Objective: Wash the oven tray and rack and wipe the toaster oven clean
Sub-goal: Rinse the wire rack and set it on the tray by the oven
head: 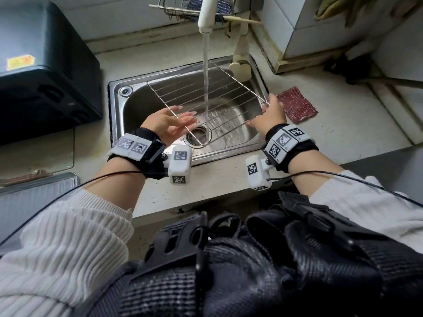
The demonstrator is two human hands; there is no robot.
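Observation:
A wire oven rack (225, 92) hangs tilted over the steel sink (119, 106), under water running from the white tap (207, 14). My left hand (168, 123) lies under the rack's near left edge, palm up, fingers straight and touching the wires. My right hand (270, 115) grips the rack's right corner, fingers curled round the frame. The black toaster oven (43, 72) stands on the counter to the left. A grey ribbed tray (34, 195) lies at the lower left.
A dark red cloth (297, 104) lies on the counter right of the sink. A wire basket (180, 8) hangs behind the tap. White tiled walls stand at the right. The counter's front edge runs just below my wrists.

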